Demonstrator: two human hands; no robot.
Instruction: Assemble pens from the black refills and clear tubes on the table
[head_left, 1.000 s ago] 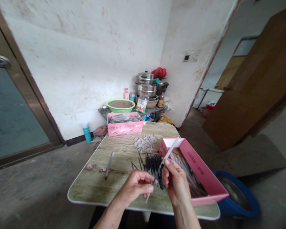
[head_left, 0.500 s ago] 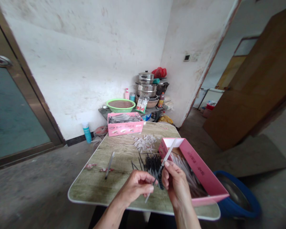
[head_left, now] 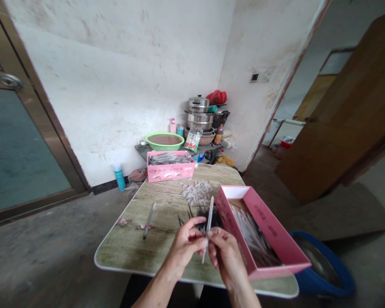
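Between my two hands a slim translucent pen (head_left: 210, 216) stands nearly upright over the front of the table. My right hand (head_left: 223, 250) pinches its middle, and the fingertips of my left hand (head_left: 192, 241) close on its lower part. Behind the hands lies a pile of black pen parts (head_left: 214, 217), partly hidden. Small whitish pieces (head_left: 196, 192) are heaped farther back. A pink box (head_left: 269, 222) at the right holds many translucent tubes (head_left: 248, 226). One assembled-looking pen (head_left: 149, 220) lies alone on the left.
The wood-patterned table (head_left: 125, 248) carries another pink box (head_left: 171, 172) full of pens at its back edge. Beyond stand a green basin (head_left: 164, 146) and stacked steel pots (head_left: 199, 119). A blue tub (head_left: 343, 278) sits on the floor at right.
The pen has swung from a slant to nearly upright. My right hand has moved slightly left and down, and my left hand slightly right, bringing them closer together.
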